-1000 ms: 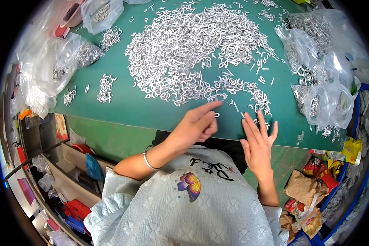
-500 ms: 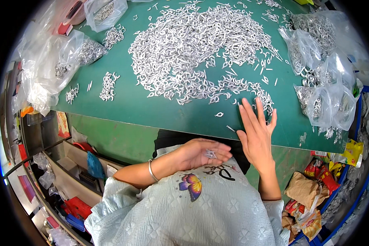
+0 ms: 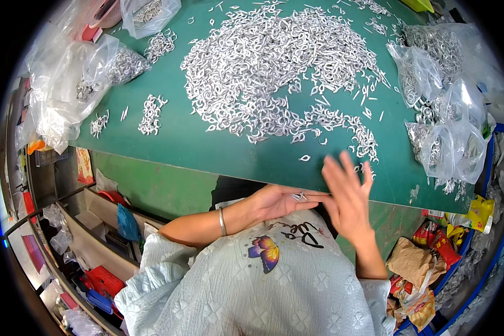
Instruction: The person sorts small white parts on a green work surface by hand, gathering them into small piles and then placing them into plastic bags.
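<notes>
My left hand is palm up just below the table's front edge, fingers stretched flat to the right. Several small silver bars lie across its fingers. Smeared by motion, my right hand is over the front edge with its fingers apart, its thumb side by the left fingertips. I see nothing held in it. One silver leaf-shaped loop lies alone to the left of its fingertips. Beyond it spreads a large heap of small silver pieces, with a thinner trail running down towards my right hand.
The green tabletop also bears small piles of pieces at the left. Clear plastic bags of silver parts stand at the left and right. Below are a shelf unit at the left and bags and packets at the right.
My right hand has drawn back towards the left hand. The left hand has come up a little to the table edge. The bar that lay near the edge no longer shows there.
</notes>
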Action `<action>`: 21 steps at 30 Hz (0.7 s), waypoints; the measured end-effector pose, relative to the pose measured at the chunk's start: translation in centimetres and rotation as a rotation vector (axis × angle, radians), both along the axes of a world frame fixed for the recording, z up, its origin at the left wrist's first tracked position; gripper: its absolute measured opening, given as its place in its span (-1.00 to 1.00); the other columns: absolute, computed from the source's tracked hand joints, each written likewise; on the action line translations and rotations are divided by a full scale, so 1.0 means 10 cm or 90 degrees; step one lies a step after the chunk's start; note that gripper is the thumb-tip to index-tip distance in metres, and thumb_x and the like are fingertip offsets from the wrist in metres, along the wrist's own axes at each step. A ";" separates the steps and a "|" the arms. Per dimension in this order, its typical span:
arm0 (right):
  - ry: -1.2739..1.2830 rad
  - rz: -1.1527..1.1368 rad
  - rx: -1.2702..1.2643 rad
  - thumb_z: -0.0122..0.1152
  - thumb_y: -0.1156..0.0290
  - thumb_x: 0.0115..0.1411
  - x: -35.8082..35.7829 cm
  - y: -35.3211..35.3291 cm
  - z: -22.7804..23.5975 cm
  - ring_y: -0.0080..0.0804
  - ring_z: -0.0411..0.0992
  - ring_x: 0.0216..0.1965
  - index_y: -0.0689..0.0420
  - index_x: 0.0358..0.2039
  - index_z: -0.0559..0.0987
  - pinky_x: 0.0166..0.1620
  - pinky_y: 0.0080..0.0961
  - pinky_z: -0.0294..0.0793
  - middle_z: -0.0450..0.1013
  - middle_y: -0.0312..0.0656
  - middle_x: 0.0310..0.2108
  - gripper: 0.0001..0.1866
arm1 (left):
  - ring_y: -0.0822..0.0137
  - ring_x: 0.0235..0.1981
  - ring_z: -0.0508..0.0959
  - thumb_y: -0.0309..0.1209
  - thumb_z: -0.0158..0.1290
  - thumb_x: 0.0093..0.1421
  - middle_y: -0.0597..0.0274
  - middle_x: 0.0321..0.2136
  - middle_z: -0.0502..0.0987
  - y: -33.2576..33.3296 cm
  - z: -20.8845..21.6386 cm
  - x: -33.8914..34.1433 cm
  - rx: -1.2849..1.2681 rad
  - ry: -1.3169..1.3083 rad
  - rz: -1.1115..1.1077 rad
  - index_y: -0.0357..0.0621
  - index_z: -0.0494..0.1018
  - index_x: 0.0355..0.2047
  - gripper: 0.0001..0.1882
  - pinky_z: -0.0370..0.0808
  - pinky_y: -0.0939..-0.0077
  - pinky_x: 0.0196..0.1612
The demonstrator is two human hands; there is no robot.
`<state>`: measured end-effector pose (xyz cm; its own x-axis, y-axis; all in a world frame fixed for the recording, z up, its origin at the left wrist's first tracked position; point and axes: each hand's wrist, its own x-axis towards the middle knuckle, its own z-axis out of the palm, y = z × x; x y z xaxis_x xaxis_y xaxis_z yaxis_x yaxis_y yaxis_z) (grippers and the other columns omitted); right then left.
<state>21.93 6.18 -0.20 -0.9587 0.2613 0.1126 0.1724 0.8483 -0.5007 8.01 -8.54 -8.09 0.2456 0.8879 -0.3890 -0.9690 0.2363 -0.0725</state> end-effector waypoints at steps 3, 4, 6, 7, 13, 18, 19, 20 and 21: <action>-0.036 -0.075 0.091 0.20 0.42 0.13 -0.31 0.16 0.03 -0.11 0.07 0.37 0.21 0.15 0.42 0.30 0.29 -0.23 0.27 -0.19 0.26 -0.46 | 0.19 -0.02 0.55 -0.48 -0.09 0.35 -0.06 -0.05 0.52 -0.05 0.00 -0.04 0.016 0.178 -0.112 -0.41 0.36 0.09 -0.65 0.50 0.37 0.08; -0.041 -0.078 0.116 0.19 0.44 0.15 -0.37 0.21 -0.02 -0.12 0.07 0.37 0.21 0.16 0.41 0.30 0.29 -0.24 0.27 -0.20 0.26 -0.47 | 0.23 -0.07 0.57 -0.47 -0.09 0.36 -0.04 -0.08 0.55 -0.07 0.09 -0.06 0.041 0.197 -0.164 -0.41 0.39 0.07 -0.66 0.51 0.43 0.02; -0.053 -0.089 0.132 0.16 0.47 0.17 -0.38 0.24 -0.04 -0.13 0.06 0.37 0.20 0.16 0.41 0.29 0.29 -0.24 0.27 -0.21 0.25 -0.49 | 0.34 -0.17 0.57 -0.47 -0.11 0.36 0.03 -0.16 0.58 -0.07 0.28 -0.13 0.064 0.239 -0.226 -0.39 0.43 0.04 -0.68 0.50 0.54 -0.09; -0.062 -0.093 0.123 0.16 0.48 0.18 -0.34 0.21 -0.03 -0.14 0.07 0.37 0.20 0.16 0.41 0.29 0.30 -0.24 0.27 -0.21 0.25 -0.50 | 0.41 -0.24 0.56 -0.48 -0.12 0.36 0.06 -0.19 0.58 -0.06 0.38 -0.16 0.061 0.261 -0.234 -0.37 0.45 0.03 -0.69 0.47 0.61 -0.16; -0.054 -0.086 0.094 0.18 0.48 0.16 -0.24 0.18 0.01 -0.14 0.10 0.35 0.20 0.14 0.43 0.29 0.32 -0.26 0.31 -0.23 0.23 -0.51 | 0.64 -0.56 0.25 -0.37 -0.11 0.39 0.49 -0.46 0.46 0.07 0.80 -0.37 0.183 0.795 -0.101 -0.21 0.53 -0.10 -0.74 0.21 0.71 -0.50; -0.081 -0.050 0.047 0.19 0.46 0.14 -0.14 0.12 0.06 -0.13 0.09 0.36 0.19 0.12 0.45 0.29 0.33 -0.27 0.31 -0.23 0.23 -0.51 | 0.38 -0.63 0.47 -0.42 0.08 0.24 0.18 -0.54 0.54 0.47 0.74 -0.73 -0.017 1.393 -0.012 -0.10 0.55 -0.23 -0.88 0.37 0.47 -0.55; -0.080 -0.056 0.055 0.19 0.45 0.14 -0.14 0.13 0.07 -0.12 0.08 0.36 0.19 0.12 0.46 0.29 0.34 -0.27 0.30 -0.24 0.23 -0.51 | 0.29 -0.63 0.51 -0.41 0.11 0.21 0.14 -0.53 0.55 0.51 0.71 -0.75 -0.021 1.478 -0.009 -0.10 0.55 -0.26 -0.89 0.39 0.41 -0.56; -0.079 -0.063 0.064 0.19 0.45 0.14 -0.15 0.14 0.07 -0.12 0.07 0.37 0.19 0.12 0.46 0.29 0.34 -0.27 0.30 -0.24 0.24 -0.51 | 0.23 -0.61 0.53 -0.40 0.13 0.19 0.14 -0.52 0.56 0.54 0.68 -0.74 -0.024 1.512 -0.028 -0.10 0.55 -0.28 -0.89 0.41 0.37 -0.55; -0.097 -0.067 0.078 0.20 0.43 0.14 -0.17 0.15 0.05 -0.11 0.05 0.37 0.18 0.11 0.46 0.29 0.34 -0.29 0.30 -0.26 0.24 -0.51 | 0.16 -0.59 0.55 -0.38 0.14 0.18 0.15 -0.51 0.58 0.56 0.66 -0.73 -0.027 1.546 -0.047 -0.10 0.54 -0.30 -0.89 0.43 0.32 -0.55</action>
